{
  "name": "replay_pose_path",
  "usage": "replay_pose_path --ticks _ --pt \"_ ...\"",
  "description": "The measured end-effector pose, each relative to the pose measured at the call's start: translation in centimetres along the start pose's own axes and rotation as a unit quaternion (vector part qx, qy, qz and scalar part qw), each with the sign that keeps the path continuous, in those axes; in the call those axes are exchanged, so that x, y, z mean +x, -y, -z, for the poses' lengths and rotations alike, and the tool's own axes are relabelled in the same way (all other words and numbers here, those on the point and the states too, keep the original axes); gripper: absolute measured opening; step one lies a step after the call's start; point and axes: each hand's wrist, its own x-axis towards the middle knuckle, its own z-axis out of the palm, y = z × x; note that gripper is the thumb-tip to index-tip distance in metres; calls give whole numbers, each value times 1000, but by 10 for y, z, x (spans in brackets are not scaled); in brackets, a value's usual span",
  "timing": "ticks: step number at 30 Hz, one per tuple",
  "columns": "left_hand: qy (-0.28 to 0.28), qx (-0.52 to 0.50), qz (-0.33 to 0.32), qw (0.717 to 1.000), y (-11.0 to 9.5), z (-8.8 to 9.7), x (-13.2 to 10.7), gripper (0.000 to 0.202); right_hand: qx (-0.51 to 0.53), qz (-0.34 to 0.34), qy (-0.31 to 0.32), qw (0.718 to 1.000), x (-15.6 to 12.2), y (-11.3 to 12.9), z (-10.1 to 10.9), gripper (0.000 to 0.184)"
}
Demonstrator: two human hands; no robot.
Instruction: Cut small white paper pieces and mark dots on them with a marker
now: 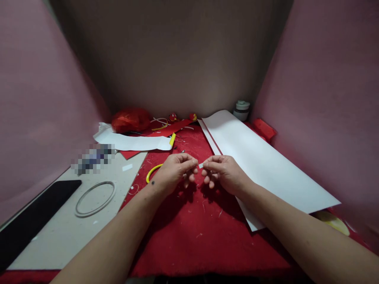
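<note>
Both of my hands are raised over the red cloth (183, 244), fingertips close together. My right hand (222, 169) pinches a small whitish piece (201, 165), perhaps paper or tape, between thumb and forefinger. Facing it, my left hand (179, 169) is also closed in a pinch at thumb and forefinger. Whatever lies in that pinch is too small to make out. Just behind my left wrist a yellow ring-shaped thing (149, 175) shows, partly hidden by the hand. A large white sheet (266, 169) lies to the right, partly under my right forearm.
On the left are a pale board (89, 236), a white ring (77, 209) and a long black object (38, 217). Farther back lie a white strip (136, 142) with a yellow end, a red plastic bag (132, 119) and a lidded jar (241, 111). Pinkish walls flank both sides.
</note>
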Motion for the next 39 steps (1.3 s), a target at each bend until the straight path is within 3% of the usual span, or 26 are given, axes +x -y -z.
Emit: replay_pose_path --ticks 10,20,28,36,38,39 --pt "30 -39 13 999 -1 -1 0 16 56 9 42 998 3 -3 3 8" --pt "21 -30 26 999 -4 -4 -5 13 57 8 51 997 3 -4 3 8" --pt "25 15 -9 1000 -5 -3 -3 13 39 2 47 998 2 -2 2 8" --pt "17 151 -11 988 -5 -1 -2 15 -18 -3 34 999 -2 0 0 13" --pt "-39 276 -43 960 -10 6 -1 22 -5 2 8 1000 -1 0 0 12" --pt "-90 363 -60 925 -12 11 -1 26 7 6 -5 1000 0 1 0 12"
